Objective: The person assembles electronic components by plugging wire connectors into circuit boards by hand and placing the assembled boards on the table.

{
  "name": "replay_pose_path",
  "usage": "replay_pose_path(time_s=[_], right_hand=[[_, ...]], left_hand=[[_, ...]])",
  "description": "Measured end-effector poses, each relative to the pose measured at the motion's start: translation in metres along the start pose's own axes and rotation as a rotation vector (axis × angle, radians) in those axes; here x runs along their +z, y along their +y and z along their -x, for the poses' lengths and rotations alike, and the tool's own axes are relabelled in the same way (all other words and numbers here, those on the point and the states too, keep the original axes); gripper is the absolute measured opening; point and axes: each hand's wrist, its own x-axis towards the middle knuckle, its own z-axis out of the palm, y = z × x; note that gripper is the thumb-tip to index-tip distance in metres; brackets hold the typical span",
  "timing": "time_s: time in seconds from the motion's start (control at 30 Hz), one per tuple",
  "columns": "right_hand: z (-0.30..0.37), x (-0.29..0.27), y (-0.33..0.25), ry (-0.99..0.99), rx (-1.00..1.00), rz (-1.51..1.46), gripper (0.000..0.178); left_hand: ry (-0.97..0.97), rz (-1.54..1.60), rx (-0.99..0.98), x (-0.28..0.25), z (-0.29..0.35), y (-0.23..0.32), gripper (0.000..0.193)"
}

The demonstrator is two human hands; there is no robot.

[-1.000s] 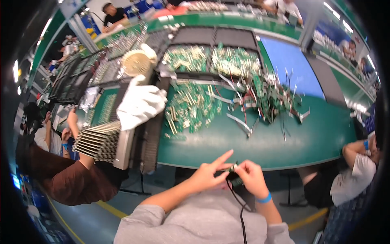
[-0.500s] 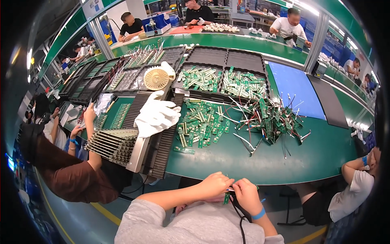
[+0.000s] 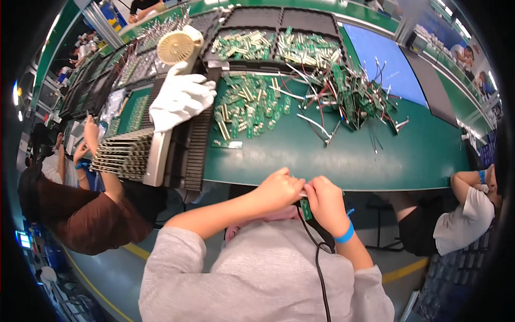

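My left hand [image 3: 281, 189] and my right hand [image 3: 326, 206] meet just in front of the table's near edge, both closed with fingertips pinched close together. Between them hangs a small green circuit board [image 3: 306, 209], partly hidden by my fingers. A bit of white lead shows at the fingertips; its exact form is too small to make out. Beyond my hands, a tangled pile of wired circuit boards [image 3: 354, 96] lies on the green table [image 3: 322, 163]. Loose green boards [image 3: 249, 104] are spread to its left.
Black trays [image 3: 252, 19] full of boards stand at the back. A white glove [image 3: 179, 99] lies on a ribbed black rack [image 3: 190, 145] beside stacked boards [image 3: 123, 155]. A blue mat [image 3: 383, 61] is at the right rear. Co-workers sit on both sides. A black cord [image 3: 320, 268] runs down my front.
The view has tipped downward, so the table and my hands sit higher in the picture. My hands stay together at the circuit board, with slightly shifted fingers.
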Motion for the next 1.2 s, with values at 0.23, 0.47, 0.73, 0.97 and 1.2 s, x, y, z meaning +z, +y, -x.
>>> replay_pose_path(time_s=[0.23, 0.47, 0.73, 0.97, 1.2], right_hand=[[0.003, 0.001, 0.008, 0.07, 0.067, -0.083, 0.008], [0.009, -0.013, 0.015, -0.21, 0.345, -0.519, 0.014], [0.018, -0.017, 0.032, -0.185, 0.271, -0.658, 0.016], [0.009, -0.024, 0.023, 0.017, 0.049, -0.256, 0.012], [0.013, -0.024, 0.026, 0.128, 0.121, -0.256, 0.008]], left_hand=[[-0.053, 0.081, -0.072, -0.011, -0.012, 0.0, 0.023], [-0.067, 0.588, -0.404, -0.025, -0.01, 0.006, 0.024], [-0.059, 0.325, -0.2, -0.029, -0.009, 0.015, 0.022], [0.047, 0.358, -0.238, -0.041, -0.007, 0.016, 0.022], [0.121, 0.443, -0.232, -0.046, -0.001, 0.02, 0.021]])
